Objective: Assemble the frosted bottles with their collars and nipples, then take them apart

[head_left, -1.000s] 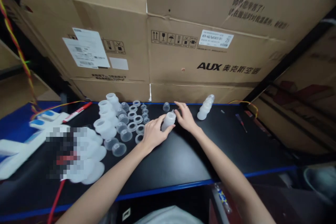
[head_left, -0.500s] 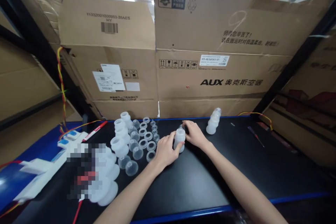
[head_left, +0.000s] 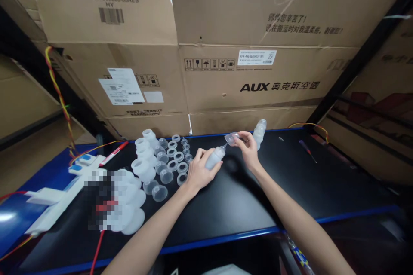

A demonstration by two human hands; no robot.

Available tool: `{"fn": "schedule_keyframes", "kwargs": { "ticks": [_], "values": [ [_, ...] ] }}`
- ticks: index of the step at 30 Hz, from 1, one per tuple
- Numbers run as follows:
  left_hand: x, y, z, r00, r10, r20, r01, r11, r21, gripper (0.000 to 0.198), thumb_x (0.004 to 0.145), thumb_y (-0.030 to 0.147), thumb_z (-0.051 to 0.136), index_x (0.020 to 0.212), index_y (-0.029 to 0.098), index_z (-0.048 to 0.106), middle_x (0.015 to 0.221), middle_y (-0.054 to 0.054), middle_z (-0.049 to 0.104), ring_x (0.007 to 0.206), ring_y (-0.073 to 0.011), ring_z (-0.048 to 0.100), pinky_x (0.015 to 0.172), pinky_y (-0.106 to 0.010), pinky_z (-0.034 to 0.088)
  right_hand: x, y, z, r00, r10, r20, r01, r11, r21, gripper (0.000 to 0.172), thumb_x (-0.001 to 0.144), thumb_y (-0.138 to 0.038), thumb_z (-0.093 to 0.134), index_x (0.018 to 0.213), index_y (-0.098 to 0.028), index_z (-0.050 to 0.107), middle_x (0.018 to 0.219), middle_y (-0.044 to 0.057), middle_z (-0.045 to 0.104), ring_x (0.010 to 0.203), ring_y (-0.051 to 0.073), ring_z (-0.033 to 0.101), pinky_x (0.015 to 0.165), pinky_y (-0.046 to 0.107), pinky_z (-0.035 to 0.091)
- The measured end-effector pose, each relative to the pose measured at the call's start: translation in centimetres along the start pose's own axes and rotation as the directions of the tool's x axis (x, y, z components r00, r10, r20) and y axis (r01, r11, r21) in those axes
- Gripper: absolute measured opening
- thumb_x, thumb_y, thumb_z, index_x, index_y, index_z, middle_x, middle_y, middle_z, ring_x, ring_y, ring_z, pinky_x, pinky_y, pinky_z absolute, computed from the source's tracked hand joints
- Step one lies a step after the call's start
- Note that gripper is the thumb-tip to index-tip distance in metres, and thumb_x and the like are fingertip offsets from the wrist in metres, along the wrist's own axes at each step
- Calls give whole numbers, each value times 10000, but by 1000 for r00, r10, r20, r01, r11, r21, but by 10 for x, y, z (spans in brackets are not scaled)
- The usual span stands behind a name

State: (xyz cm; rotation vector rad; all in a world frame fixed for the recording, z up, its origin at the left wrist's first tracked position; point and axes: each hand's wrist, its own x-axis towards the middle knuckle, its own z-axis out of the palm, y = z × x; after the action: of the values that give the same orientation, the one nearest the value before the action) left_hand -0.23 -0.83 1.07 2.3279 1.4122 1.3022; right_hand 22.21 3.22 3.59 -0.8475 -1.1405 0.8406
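Note:
My left hand (head_left: 197,173) is wrapped round a small translucent white bottle (head_left: 214,157), tilted with its nozzle toward the right, above the black table (head_left: 245,206). My right hand (head_left: 248,148) pinches a clear plastic cap (head_left: 231,138) just right of the bottle's tip. To the left lie rows of white rings (head_left: 177,157), clear caps (head_left: 160,193) and stacked white bottles (head_left: 143,160). Behind my right hand stands a stack of finished bottles (head_left: 260,130).
Large cardboard boxes (head_left: 245,73) wall off the back of the table. A red marker (head_left: 113,153), a white and blue device (head_left: 58,197) and red-yellow wires (head_left: 60,94) sit at the left. A small screwdriver (head_left: 307,151) lies at the right. A blurred patch covers part of the left.
The bottle has been lifted off the table and tilted. My right hand has come away from its top and now holds a clear cap beside the nozzle. The camera has shifted a little.

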Motion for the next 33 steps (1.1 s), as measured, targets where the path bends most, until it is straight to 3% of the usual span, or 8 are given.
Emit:
{"fn": "schedule_keyframes", "kwargs": {
  "ticks": [2, 8, 13, 20, 24, 27, 30, 33],
  "values": [
    [0, -1, 1, 1000, 2, -7, -2, 1000, -5, 429, 962, 441, 742, 1361, 295, 681, 1100, -44, 638, 933, -199, 717, 815, -314, 619, -2, -2, 1, 1000, -3, 21, 3, 1000, 11, 374, 870, -510, 854, 1070, -265, 654, 1058, 20, 706, 884, 206, 700, 798, 387, 653],
    [0, -6, 4, 997, 3, -81, -10, 996, -92, 450, 916, 412, 786, 1327, 249, 704, 1113, -65, 634, 924, -208, 710, 848, -349, 625, -16, -7, 7, 936, 90, 340, -83, 996, -35, 497, 897, -450, 856, 1326, -290, 664, 1220, 61, 718, 1066, 226, 722, 980, 399, 618],
    [1, -6, 0, 991, -26, -134, -13, 959, -283, 462, 804, 402, 881, 1212, 214, 771, 1031, -54, 660, 888, -200, 695, 872, -363, 605, -15, -6, 1, 883, 147, 446, -143, 989, -44, 498, 888, -472, 871, 1293, -242, 695, 1285, 97, 738, 1130, 259, 728, 987, 407, 608],
    [7, 8, -12, 942, -314, 120, 316, 703, -637, 371, 698, 465, 935, 965, 216, 867, 882, -29, 684, 794, -197, 666, 721, -313, 516, -16, -8, 3, 861, 114, 495, -152, 988, 37, 559, 908, -553, 841, 1337, -239, 670, 1319, 140, 763, 1206, 292, 720, 1042, 456, 580],
    [11, 11, -17, 920, -350, 179, 370, 618, -694, 325, 704, 481, 912, 874, 207, 872, 836, -27, 674, 762, -193, 644, 709, -317, 490, -19, -12, 10, 870, 89, 485, -129, 990, 49, 570, 898, -572, 845, 1329, -249, 658, 1315, 143, 761, 1205, 299, 716, 1023, 461, 586],
    [10, 14, -18, 948, -289, 134, 306, 713, -631, 293, 782, 480, 864, 891, 207, 868, 841, -32, 665, 754, -188, 636, 685, -314, 486, -20, -13, 11, 873, 87, 480, -105, 994, 10, 559, 910, -585, 827, 1317, -242, 657, 1226, 127, 773, 1117, 286, 731, 962, 435, 597],
    [6, 18, -17, 986, -165, -9, 141, 871, -470, 247, 860, 432, 809, 958, 209, 851, 862, -33, 659, 760, -184, 649, 715, -325, 529, -22, -12, 11, 879, 85, 469, -78, 996, -36, 558, 918, -608, 805, 1303, -231, 660, 1154, 107, 766, 1018, 264, 731, 901, 405, 600],
    [3, 19, -16, 987, -20, -157, -25, 960, -279, 254, 874, 386, 793, 1052, 207, 827, 926, -47, 682, 781, -189, 682, 767, -340, 591, -26, -11, 14, 897, 83, 434, -58, 996, -71, 551, 916, -612, 800, 1281, -222, 664, 1141, 99, 751, 1003, 256, 729, 904, 396, 604]
  ]
}}
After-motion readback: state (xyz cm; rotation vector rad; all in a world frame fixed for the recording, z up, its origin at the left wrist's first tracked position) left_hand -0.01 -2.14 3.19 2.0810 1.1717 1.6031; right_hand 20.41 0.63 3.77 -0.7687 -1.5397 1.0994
